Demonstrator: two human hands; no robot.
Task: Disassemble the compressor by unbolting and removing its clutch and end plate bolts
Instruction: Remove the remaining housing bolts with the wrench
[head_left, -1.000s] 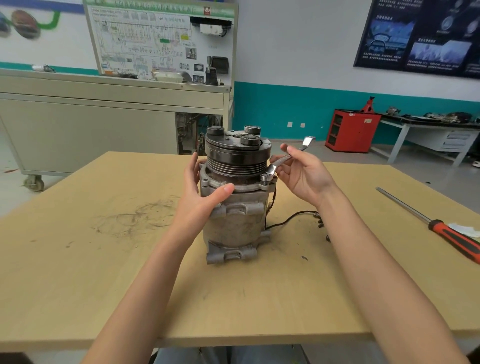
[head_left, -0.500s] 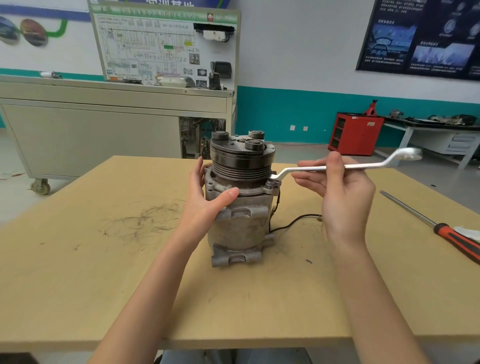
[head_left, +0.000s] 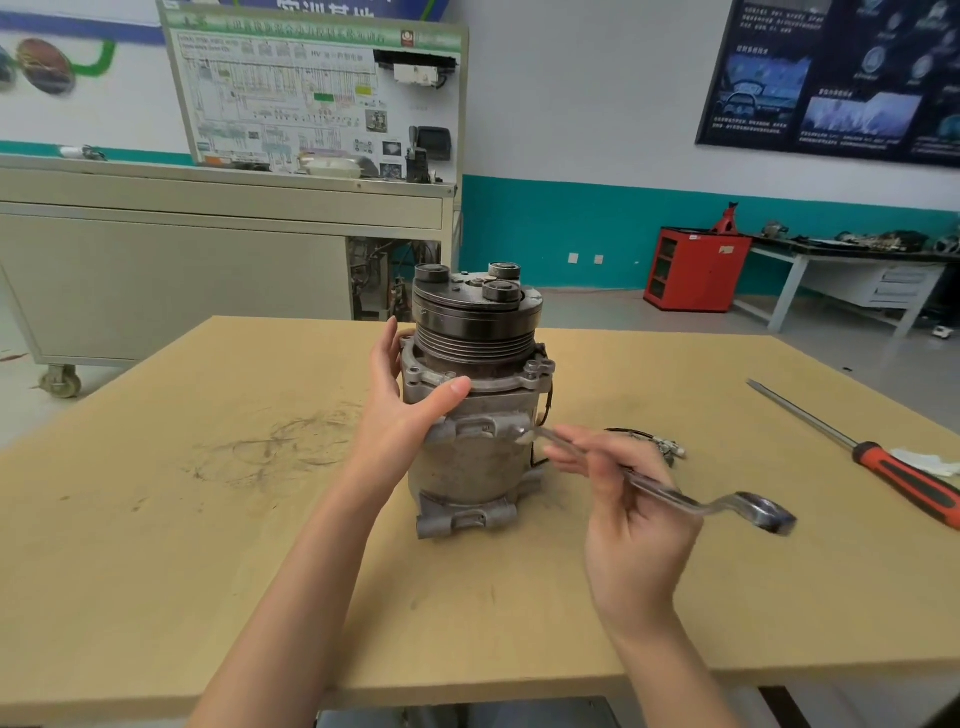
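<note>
Two arms of a person show, bare from the bottom edge all the way up. They are long and slim. The left grip (head_left: 400, 415) is a bare hand, and its thumb has a short, plain nail. The right grip (head_left: 639, 519) is a bare hand too, with thin fingers.
</note>
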